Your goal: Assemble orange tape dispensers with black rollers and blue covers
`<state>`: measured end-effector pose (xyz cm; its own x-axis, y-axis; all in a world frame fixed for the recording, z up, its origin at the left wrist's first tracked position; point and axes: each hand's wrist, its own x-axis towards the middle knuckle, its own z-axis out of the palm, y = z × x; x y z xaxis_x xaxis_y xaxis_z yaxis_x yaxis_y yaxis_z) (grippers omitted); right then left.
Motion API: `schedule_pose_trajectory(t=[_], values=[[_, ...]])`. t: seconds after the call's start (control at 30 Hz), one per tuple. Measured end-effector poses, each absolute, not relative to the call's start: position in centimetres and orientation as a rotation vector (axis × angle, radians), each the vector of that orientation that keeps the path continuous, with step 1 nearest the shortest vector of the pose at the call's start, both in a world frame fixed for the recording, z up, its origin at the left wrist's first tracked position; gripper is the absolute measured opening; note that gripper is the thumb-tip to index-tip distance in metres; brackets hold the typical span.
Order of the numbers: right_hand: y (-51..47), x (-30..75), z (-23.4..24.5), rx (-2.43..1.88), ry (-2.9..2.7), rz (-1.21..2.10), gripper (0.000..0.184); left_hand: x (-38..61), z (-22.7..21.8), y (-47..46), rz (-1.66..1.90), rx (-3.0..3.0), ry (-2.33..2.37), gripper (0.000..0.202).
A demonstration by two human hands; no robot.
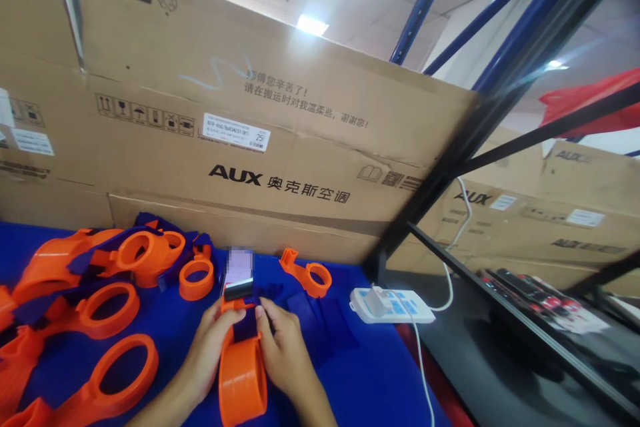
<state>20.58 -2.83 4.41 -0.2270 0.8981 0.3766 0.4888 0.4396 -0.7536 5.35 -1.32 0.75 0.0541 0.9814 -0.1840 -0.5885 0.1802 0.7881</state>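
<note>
- Thumb and fingers of my left hand (204,347) are gripping an orange plastic piece with a wide ring-shaped end (243,377), which is sitting between my hands above the table, ring end toward me.
- My right hand (283,343) is bending around the piece's other side, thumb and forefinger meeting beside a small dark blue bit (255,295); I cannot tell whether they are pinching it.
- A phone with a blurred screen (239,275) is standing just beyond my fingers.
- To my left, more orange ringed pieces (131,310) are lying among dark blue parts.
- One loose orange ringed piece (297,269) is resting beyond my right hand.
- A white power strip (423,312) is lying near the right edge of the blue-covered table (360,387).
- A big brown cardboard box printed AUX (300,153) is standing behind everything.
</note>
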Motion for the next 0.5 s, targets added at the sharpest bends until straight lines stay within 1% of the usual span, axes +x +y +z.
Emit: schedule_pose_trajectory(t=[0.27,0.5], values=[[-3.2,20.49,4.26,-1.186,-1.896,0.633,0.033,5.08,0.99,-1.36,1.325,0.654,0.814,0.028],[-3.19,20.43,3.83,-1.167,-1.857,0.573,0.031,4.79,1.19,-1.1,1.323,0.694,0.824,0.028]])
